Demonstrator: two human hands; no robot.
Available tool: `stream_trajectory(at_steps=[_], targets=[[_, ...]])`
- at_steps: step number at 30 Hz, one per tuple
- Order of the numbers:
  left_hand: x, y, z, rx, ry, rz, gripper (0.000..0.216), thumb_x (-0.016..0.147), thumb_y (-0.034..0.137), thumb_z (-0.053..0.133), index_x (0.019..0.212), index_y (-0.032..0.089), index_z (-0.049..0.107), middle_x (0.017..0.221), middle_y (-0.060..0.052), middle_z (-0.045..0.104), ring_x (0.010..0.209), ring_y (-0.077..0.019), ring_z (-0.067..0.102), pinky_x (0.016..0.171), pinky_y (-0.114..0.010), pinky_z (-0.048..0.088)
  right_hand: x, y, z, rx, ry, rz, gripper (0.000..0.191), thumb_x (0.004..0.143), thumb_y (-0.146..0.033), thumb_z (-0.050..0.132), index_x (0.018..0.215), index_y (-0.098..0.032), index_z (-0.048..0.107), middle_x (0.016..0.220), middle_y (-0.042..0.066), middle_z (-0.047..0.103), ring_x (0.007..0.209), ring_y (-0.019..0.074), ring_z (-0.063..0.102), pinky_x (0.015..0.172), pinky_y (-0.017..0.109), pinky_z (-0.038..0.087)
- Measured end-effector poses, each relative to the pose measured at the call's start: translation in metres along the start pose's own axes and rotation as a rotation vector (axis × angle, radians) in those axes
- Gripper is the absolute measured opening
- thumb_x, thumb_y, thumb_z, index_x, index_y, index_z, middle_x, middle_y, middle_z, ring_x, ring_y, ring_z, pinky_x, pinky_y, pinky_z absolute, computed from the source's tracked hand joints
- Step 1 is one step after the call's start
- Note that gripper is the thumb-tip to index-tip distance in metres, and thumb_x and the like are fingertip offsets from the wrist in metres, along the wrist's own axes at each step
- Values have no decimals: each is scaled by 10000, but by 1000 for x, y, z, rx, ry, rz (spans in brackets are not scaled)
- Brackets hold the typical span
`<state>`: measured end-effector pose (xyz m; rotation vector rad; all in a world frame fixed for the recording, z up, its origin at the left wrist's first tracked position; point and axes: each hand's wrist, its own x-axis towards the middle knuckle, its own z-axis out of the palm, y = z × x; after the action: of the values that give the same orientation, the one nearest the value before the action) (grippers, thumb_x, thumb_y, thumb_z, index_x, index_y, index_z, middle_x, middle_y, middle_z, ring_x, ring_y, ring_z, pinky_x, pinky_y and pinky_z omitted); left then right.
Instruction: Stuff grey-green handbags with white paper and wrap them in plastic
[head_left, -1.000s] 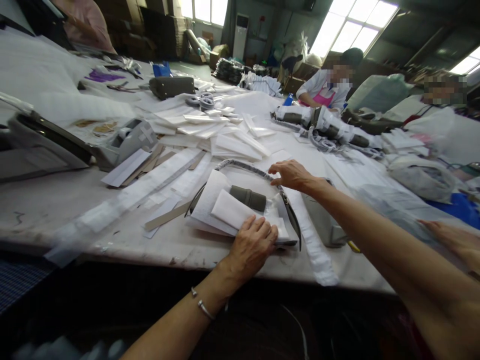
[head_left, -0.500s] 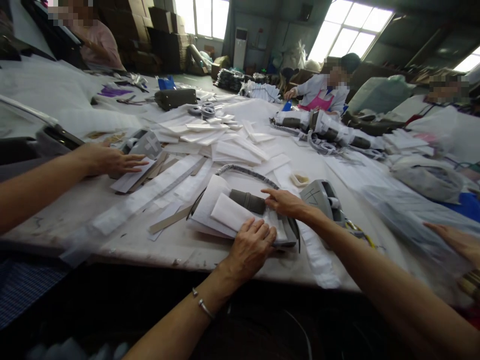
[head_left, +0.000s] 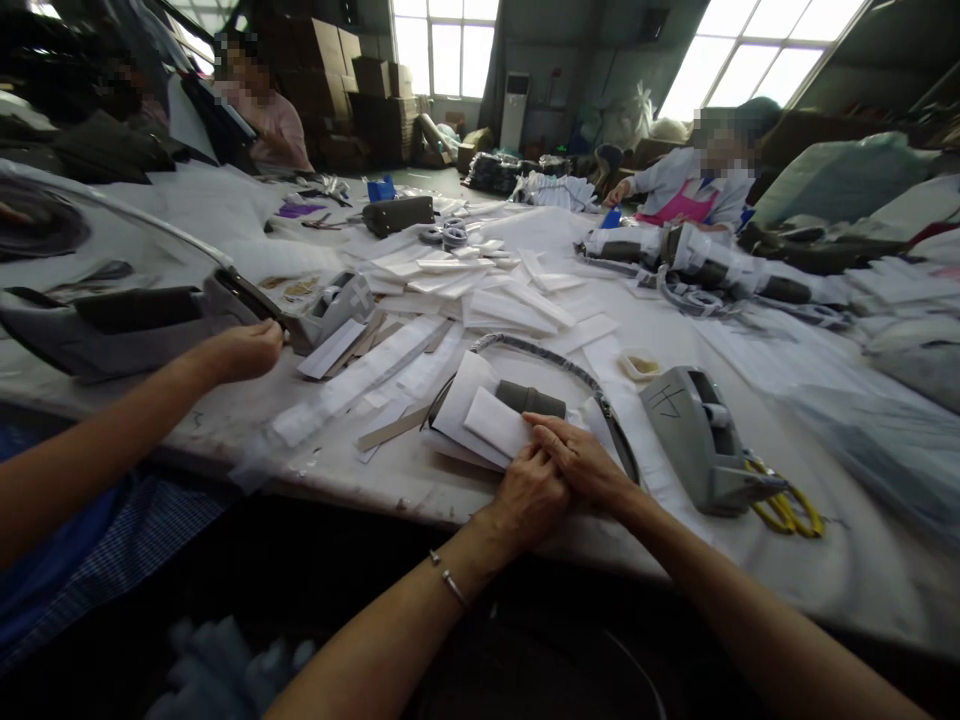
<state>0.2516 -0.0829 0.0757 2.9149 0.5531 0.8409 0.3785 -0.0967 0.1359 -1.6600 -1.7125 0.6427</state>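
My left hand (head_left: pixel 529 492) lies on a grey bag (head_left: pixel 536 400) wrapped in white paper (head_left: pixel 484 420) near the table's front edge. Its fingers are curled down onto the paper fold. My right hand (head_left: pixel 583 460) rests just beside it, fingers stretched flat over the same paper and touching the left hand. A grey strap (head_left: pixel 559 365) loops round behind the bag.
A grey tape dispenser (head_left: pixel 694 435) stands to the right, with yellow scissors (head_left: pixel 787 510) beside it. A co-worker's hand (head_left: pixel 240 350) at the left reaches toward another dispenser (head_left: pixel 334 305). Stacks of white paper sheets (head_left: pixel 480 295) cover the table's middle. People sit at the far side.
My right hand has drawn back from the bag's far side to lie beside my left hand. The co-worker's hand pulled back left. The view shifted, showing the right dispenser fully.
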Motion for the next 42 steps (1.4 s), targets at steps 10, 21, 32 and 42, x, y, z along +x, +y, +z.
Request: stream_trajectory(at_steps=[10, 21, 32, 42], targets=[[-34, -55, -89, 85, 60, -2, 267, 977, 240, 498, 1206, 197, 629, 1321, -71, 622, 1309, -234, 503, 1151, -444, 351, -15, 18, 13, -170, 6, -193, 496, 975, -478, 458, 1393, -219, 529, 1430, 94, 545, 1326, 263, 496, 1135, 460, 384], [-61, -90, -110, -137, 152, -227, 508, 928, 331, 601, 1398, 239, 433, 1531, -115, 390, 1390, -255, 418, 1107, -430, 432, -19, 12, 16, -369, 21, -342, 548, 936, -443, 564, 1421, -204, 479, 1410, 132, 544, 1277, 294, 518, 1075, 463, 439], [-63, -104, -88, -249, 267, -372, 87, 901, 137, 538, 861, 212, 557, 1072, -53, 633, 1079, -193, 630, 919, -313, 508, -18, 6, 25, -699, 0, -454, 522, 966, -375, 540, 1396, -86, 478, 1439, 203, 510, 1347, 291, 462, 1149, 508, 323], [-67, -116, -89, -306, 185, -450, 68, 862, 149, 592, 838, 209, 612, 1065, -46, 628, 1034, -192, 629, 931, -328, 506, -12, -30, 77, -780, 59, -352, 633, 890, -272, 637, 1449, -78, 414, 1462, 196, 483, 1364, 329, 414, 1153, 508, 276]])
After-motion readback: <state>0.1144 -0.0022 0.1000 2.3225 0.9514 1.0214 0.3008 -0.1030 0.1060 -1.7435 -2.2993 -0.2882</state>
